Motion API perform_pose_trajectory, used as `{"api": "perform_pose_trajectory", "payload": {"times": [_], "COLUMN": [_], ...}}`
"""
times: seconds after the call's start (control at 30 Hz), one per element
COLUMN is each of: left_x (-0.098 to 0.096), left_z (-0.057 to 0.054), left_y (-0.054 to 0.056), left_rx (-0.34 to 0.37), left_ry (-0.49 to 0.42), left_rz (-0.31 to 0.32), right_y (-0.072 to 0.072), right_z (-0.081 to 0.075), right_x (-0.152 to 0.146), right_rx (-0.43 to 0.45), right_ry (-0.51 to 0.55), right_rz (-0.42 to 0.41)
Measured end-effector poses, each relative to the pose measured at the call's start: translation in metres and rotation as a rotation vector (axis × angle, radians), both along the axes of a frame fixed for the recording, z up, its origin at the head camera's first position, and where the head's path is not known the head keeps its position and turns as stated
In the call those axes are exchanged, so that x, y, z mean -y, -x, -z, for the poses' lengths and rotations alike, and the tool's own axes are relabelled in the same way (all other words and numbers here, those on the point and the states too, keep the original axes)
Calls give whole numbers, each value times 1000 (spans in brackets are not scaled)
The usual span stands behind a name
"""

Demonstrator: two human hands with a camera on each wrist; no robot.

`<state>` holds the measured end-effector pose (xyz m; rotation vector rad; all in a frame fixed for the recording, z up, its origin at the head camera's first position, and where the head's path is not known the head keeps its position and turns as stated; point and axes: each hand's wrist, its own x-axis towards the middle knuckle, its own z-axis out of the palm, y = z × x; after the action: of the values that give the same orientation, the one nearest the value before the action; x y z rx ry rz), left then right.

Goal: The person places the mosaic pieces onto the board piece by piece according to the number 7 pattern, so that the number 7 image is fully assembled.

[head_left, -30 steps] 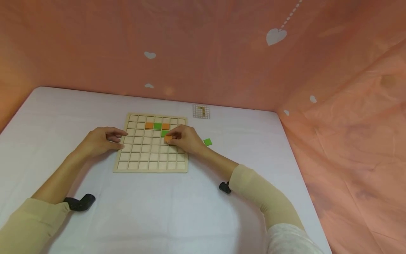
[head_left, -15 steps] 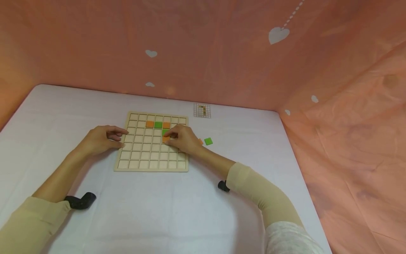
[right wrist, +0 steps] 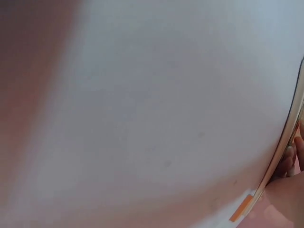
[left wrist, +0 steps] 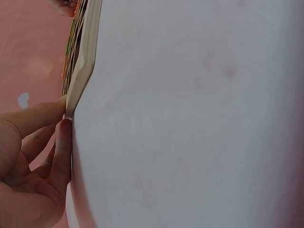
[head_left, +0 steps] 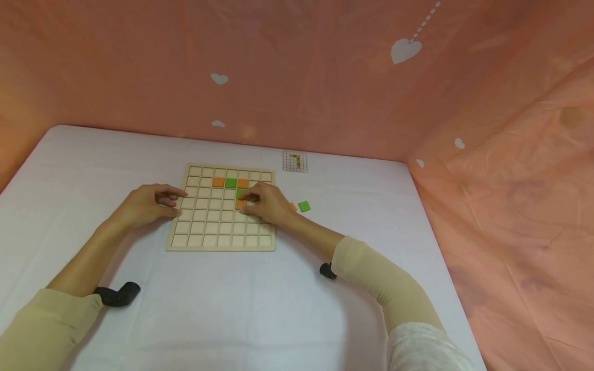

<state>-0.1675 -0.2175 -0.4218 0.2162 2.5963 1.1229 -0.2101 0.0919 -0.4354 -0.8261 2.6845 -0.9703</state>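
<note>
A wooden grid board (head_left: 220, 249) lies on the white-covered table. Its upper part holds a row of an orange tile (head_left: 218, 182), a green tile (head_left: 231, 183) and another orange tile (head_left: 242, 183). Below the last one are a green tile (head_left: 241, 193) and an orange tile (head_left: 240, 204). My right hand (head_left: 269, 203) has thumb and index finger at opposite edges of that lowest orange tile, lying in its cell. My left hand (head_left: 150, 206) touches the board's left edge with thumb and fingertips, also seen in the left wrist view against the board's side (left wrist: 85, 64).
Right of the board lie a loose green tile (head_left: 303, 206) and an orange tile (head_left: 293, 206), partly behind the right hand. A small gridded pattern card (head_left: 295, 161) lies beyond the board's upper right corner. Orange cloth (head_left: 297, 77) with hearts hangs behind the table.
The orange tile in my right hand has gone from slightly askew to flat in the cell below the green one. My right hand shifted slightly left; my left hand stays at the board's edge.
</note>
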Motion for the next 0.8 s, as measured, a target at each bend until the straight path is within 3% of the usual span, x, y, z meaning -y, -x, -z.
{"api": "perform_pose_trajectory", "payload": {"times": [0.33,0.8], "left_x": [-1,-3], "left_z": [-1,-4], "left_y": [-2,-4], "left_rx": [15,16], "left_ry": [-1,-12], "left_rz": [-7,-14], "right_y": [1,4], "right_z": [-7,-13], "right_x": [-21,-60], "right_rx": [164,148], "right_ry": [208,262], "right_rz": [-2,58]}}
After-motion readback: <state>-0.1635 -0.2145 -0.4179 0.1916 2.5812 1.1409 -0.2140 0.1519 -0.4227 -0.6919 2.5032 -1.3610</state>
